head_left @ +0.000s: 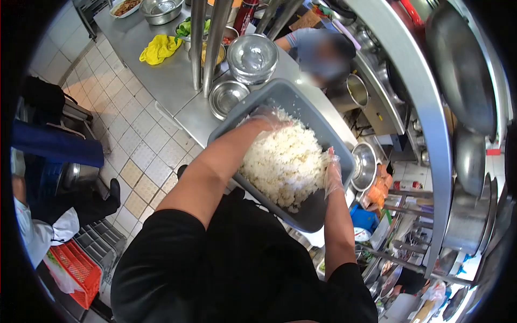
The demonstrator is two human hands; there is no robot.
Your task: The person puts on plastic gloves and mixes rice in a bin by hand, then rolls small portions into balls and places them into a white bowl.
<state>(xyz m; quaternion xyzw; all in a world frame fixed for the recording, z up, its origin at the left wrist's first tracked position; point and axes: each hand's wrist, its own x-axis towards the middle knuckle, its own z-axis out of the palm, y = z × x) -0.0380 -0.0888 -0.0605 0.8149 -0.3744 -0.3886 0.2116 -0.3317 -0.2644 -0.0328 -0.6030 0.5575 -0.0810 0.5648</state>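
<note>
A grey plastic tub (315, 132) holds a large mound of cooked white rice (288, 156). My left hand (268, 117), in a clear plastic glove, reaches over the far left wall and lies on the rice, fingers stretched out and partly sunk in it. Along the right inner side of the tub, my right hand (334, 169) is also gloved. Its fingers are extended between the rice and the wall, and their tips are partly hidden. No tool shows in either hand.
A steel counter (177, 97) carries steel bowls (229, 98), a stack of clear bowls (252, 58) and a yellow cloth (160, 49). Steel posts (204, 48) rise beside them. Across the counter is a person (323, 51). Another person stands left, near a red crate (81, 274).
</note>
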